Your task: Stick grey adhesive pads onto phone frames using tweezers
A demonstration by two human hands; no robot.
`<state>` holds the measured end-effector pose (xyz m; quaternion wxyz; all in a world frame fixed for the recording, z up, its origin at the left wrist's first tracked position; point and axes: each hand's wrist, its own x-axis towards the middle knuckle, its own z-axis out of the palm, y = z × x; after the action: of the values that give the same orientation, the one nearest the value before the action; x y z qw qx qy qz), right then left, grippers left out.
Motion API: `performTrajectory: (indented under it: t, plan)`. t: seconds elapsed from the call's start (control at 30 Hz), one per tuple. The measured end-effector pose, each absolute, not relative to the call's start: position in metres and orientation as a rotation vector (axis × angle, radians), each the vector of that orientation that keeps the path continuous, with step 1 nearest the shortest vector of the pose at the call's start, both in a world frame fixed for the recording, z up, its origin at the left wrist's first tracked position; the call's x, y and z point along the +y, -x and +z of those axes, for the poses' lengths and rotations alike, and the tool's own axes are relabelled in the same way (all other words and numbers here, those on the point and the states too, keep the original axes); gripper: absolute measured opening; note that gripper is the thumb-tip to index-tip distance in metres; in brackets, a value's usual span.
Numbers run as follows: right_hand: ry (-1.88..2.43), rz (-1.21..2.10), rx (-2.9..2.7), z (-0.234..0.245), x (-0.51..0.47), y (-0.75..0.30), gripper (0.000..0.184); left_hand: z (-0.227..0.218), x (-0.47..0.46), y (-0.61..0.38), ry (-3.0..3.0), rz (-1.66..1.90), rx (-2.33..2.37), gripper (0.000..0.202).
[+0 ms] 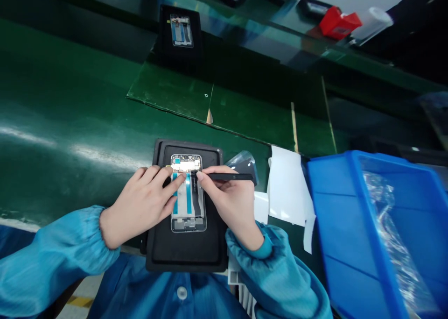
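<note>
An opened phone frame [188, 197] with blue strips and a black flex strip lies in a black holder tray [185, 253] at the near edge of the green belt. My left hand [140, 202] rests on the phone's left side, its fingers laid across the upper part. My right hand [229, 202] pinches a thin black stick tool [227, 176], whose tip touches the top of the black flex strip. Both arms wear blue sleeves.
A blue plastic bin [350, 244] with clear film inside stands at the right. White paper sheets [285, 188] and a clear bag lie between bin and tray. Farther up the belt sits another black tray with a phone frame [181, 31]. A red box [338, 22] is at the back right.
</note>
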<state>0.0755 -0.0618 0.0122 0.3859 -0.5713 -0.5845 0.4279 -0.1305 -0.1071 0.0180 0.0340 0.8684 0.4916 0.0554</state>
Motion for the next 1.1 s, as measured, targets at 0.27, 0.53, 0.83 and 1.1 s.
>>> performTrajectory:
  t: [0.27,0.53,0.83,1.1]
  plan:
    - [1.473,1.052,-1.397,0.029,-0.064,-0.100,0.015,0.014,-0.111,0.140,-2.674,0.284,1.514,0.040]
    - [1.357,0.886,-1.160,0.018,-0.042,-0.182,0.017,0.016,-0.109,0.144,-2.727,0.229,1.486,0.043]
    - [1.134,0.978,-0.986,-0.024,-0.004,-0.214,0.022,0.048,-0.066,0.102,-2.668,0.401,1.433,0.025]
    - [1.125,0.989,-1.002,-0.032,-0.012,-0.214,0.024,0.035,0.017,-0.025,-2.367,0.120,1.535,0.034]
